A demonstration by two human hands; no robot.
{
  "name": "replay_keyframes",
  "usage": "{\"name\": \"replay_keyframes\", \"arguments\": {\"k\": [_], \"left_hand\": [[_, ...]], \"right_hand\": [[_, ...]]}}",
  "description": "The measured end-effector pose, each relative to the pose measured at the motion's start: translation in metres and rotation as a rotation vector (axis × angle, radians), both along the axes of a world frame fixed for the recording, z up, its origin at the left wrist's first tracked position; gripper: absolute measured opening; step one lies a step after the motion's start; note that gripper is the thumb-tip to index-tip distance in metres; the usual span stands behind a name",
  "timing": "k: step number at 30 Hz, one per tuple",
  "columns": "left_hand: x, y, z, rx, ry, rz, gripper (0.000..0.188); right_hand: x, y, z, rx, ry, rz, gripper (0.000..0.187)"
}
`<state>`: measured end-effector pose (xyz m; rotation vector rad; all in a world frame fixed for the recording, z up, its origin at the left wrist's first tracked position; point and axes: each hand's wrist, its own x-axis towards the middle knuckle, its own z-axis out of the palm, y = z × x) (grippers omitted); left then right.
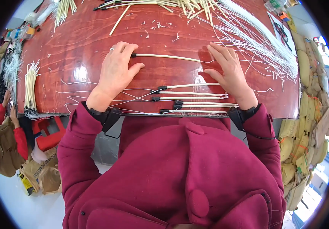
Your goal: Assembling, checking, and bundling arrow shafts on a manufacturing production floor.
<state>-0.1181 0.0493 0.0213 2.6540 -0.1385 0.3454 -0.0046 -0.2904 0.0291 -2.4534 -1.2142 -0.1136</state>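
"How's the left hand (116, 68)?"

"Its grip is slack, thumb and fingers parted either side of the cream tube's (168, 56) black end (133, 55); whether they touch, I can't tell."

"And the right hand (228, 68)?"

"Unclenched too, spread by the wire end (208, 62). The tube lies on the red desk (73, 49), between both hands, beyond a row of similar tubes (195, 98)."

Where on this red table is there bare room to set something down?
Mostly bare: the patch between the left hand and the rod bundle at the left edge, and the strip between the single rod and the lower rods. Crowded: the far edge, with loose rods, and the right side, with white strands.
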Motion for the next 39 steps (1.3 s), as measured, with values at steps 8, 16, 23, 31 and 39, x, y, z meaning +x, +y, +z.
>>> {"name": "replay_keyframes", "arguments": {"k": [8, 16, 23, 31, 39], "left_hand": [[0.039, -0.063, -0.002, 0.176, -0.117, -0.319, 0.015], [0.062, -0.096, -0.016, 0.278, -0.067, -0.329, 0.009], [0.071, -0.121, -0.016, 0.257, -0.064, -0.349, 0.01], [0.041, -0.07, 0.009, 0.095, -0.135, -0.182, 0.027], [0.005, -0.011, -0.021, 0.081, 0.011, 0.057, 0.02]], "right_hand": [[-0.007, -0.029, -0.004, -0.064, 0.011, -0.055, 0.06], [-0.01, -0.034, -0.014, -0.12, 0.023, 0.028, 0.065], [-0.02, -0.014, -0.013, -0.043, 0.077, 0.091, 0.069], [-0.021, -0.003, -0.003, -0.004, 0.036, -0.031, 0.069], [-0.008, 0.029, -0.005, 0.033, -0.076, 0.065, 0.06]]}}
